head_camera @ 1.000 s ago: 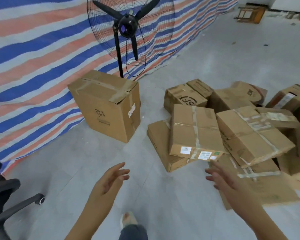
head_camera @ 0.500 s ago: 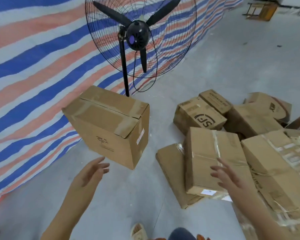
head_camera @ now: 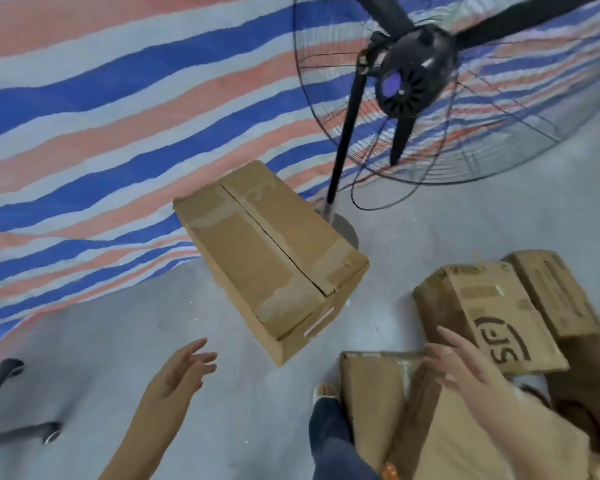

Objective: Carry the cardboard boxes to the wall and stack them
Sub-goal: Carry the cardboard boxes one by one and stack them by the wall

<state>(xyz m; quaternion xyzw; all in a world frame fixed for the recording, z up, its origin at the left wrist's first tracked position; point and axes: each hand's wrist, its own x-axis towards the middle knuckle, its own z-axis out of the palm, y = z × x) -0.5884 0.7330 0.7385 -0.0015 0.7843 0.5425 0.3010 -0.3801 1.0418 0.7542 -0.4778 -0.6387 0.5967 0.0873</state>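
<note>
A tall taped cardboard box (head_camera: 271, 258) stands near the striped wall; more boxes (head_camera: 492, 327) lie heaped at right

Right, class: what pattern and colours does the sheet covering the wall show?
Wavy blue, orange-red and pale grey stripes on the sheet, seen in the head view.

Both arms reach forward, bare forearms in view. Left hand (head_camera: 184, 370) open, fingers loosely spread and slightly bent, palm turned inward toward the right, holding nothing. Right hand (head_camera: 465, 363) open too, fingers extended and splayed forward, palm facing down and to the left, holding nothing. Hands well apart, right slightly further forward than left.
</note>
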